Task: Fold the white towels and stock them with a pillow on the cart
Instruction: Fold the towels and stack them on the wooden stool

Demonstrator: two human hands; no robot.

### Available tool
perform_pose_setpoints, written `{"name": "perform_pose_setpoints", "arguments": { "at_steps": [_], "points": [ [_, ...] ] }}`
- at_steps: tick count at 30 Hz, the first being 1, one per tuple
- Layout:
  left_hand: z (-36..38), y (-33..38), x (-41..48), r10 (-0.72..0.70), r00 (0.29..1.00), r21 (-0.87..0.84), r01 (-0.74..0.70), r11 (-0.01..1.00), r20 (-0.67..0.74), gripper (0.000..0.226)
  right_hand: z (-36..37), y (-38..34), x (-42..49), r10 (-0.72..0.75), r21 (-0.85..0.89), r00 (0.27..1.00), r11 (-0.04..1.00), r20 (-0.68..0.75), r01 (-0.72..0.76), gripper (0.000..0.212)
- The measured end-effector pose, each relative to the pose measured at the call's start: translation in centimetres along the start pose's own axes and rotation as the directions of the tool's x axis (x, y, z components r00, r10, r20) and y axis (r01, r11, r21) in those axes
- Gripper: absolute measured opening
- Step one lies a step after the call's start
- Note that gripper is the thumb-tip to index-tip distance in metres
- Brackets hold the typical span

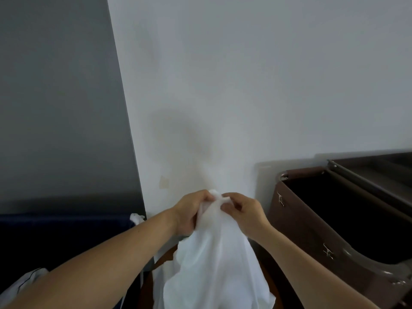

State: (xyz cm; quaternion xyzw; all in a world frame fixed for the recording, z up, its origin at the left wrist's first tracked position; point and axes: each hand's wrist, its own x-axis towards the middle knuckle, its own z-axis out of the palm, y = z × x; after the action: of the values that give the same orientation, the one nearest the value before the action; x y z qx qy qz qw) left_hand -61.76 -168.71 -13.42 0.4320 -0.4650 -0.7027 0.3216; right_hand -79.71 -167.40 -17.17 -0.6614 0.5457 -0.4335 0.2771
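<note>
A pale grey-white plaster wall (245,74) fills most of the view, meeting a darker grey wall panel (55,97) at far left.

Nearest the camera, the thin white cloth towel (214,264) hangs in loose folds straight down from the hands and runs off the bottom edge of the view. Its top edge is bunched up at the centre, where both hands meet. The left hand (191,214) has its fingers curled round a gathered clump of the fabric, and the right hand (242,214) pinches the same upper edge just beside it, thumb and fingertips nearly touching the left hand's. So the towel's whole body lies below and nearer than the two holds, with only a small crest of cloth showing above the knuckles.

Just right of the hands stands a brown leather-look cart bin with a metal frame (312,230), open-topped and dark inside.

To fold well, I judge the hands should slide apart along the top hem until each finds a corner, then draw the edge taut so the cloth hangs flat.
</note>
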Motion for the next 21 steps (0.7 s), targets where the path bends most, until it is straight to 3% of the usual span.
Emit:
{"name": "perform_pose_setpoints", "arguments": {
  "at_steps": [4, 6, 8, 11, 12, 15, 17, 21],
  "points": [
    [-0.9, -0.9, -0.2, -0.105, 0.984, 0.061, 0.097, 0.993, 0.142, 0.043, 1.3, -0.2, -1.4, -0.124, -0.058, 0.992, 0.990, 0.025, 0.126, 0.035],
    [-1.2, -1.3, -0.1, -0.129, 0.986, 0.067, 0.122, 0.990, 0.105, 0.037, 1.7, 0.1, -1.8, -0.143, -0.004, 0.989, 0.990, 0.024, 0.143, 0.033],
    [-1.4, -1.7, 0.0, -0.110, 0.994, 0.050, 0.110, 0.993, 0.003, 0.027, 1.8, 0.2, -2.0, -0.104, 0.152, 0.994, 0.983, 0.016, 0.100, 0.022],
    [-1.7, -2.2, 0.3, -0.037, 0.999, -0.085, 0.035, 0.996, -0.020, 0.029, 1.1, 0.5, -1.5, 0.031, 0.444, 0.998, 0.894, 0.063, -0.056, 0.006],
    [-1.6, -2.2, 0.3, -0.010, 1.000, -0.122, 0.008, 0.992, -0.019, 0.027, 0.6, 0.5, -1.2, 0.071, 0.516, 0.994, 0.851, 0.080, -0.102, 0.015],
    [-1.1, -1.7, 0.0, 0.037, 0.999, -0.194, -0.040, 0.980, -0.019, 0.015, -0.3, 0.9, -0.2, 0.154, 0.691, 0.978, 0.692, 0.141, -0.209, 0.067],
    [-0.8, -1.4, -0.3, 0.065, 0.998, -0.231, -0.060, 0.971, 0.013, 0.014, -0.6, 0.9, 0.0, 0.151, 0.722, 0.969, 0.647, 0.195, -0.246, 0.070],
    [-0.6, -1.2, -0.5, 0.119, 0.993, -0.276, -0.117, 0.954, -0.008, 0.039, -0.6, 1.2, 0.1, 0.130, 0.700, 0.950, 0.649, 0.284, -0.298, 0.082]
  ]
}}
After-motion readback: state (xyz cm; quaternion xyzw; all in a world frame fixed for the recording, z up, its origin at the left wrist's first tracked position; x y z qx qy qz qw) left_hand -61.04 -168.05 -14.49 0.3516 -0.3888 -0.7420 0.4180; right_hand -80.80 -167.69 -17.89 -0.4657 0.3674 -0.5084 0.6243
